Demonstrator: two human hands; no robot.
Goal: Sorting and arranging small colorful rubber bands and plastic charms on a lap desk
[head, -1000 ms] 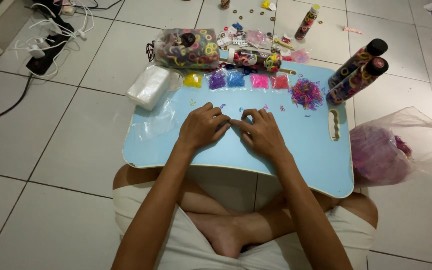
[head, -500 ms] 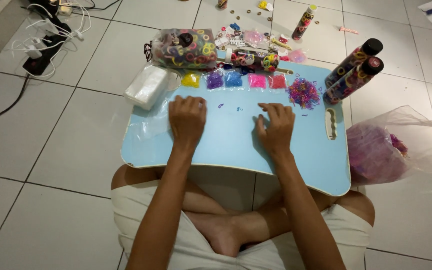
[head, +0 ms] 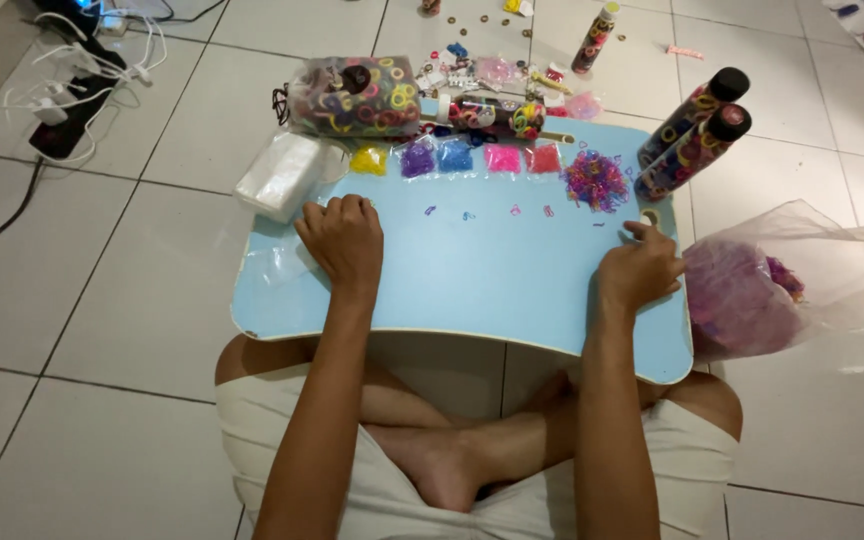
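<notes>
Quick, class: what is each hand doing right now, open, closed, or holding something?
Left hand: curled loosely on the blue lap table, nothing visibly held.
Right hand: curled at the table's right edge; any grip cannot be told.

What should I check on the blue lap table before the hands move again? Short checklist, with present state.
1. Left hand free of load: cannot tell; it rests loosely curled on the light blue lap table, palm hidden.
2. Right hand position: ok; it rests near the table's right edge, fingers by the slot.
3. Sorted small piles along the far edge (yellow, purple, blue, pink, red): ok, separate.
4. Mixed heap of tiny bands: ok, apart from both hands.
5. Two tall black-capped tubes: not ok, leaning at the table corner.
6. Clear plastic bag of purple bands: ok, on the floor, right of the table.
</notes>
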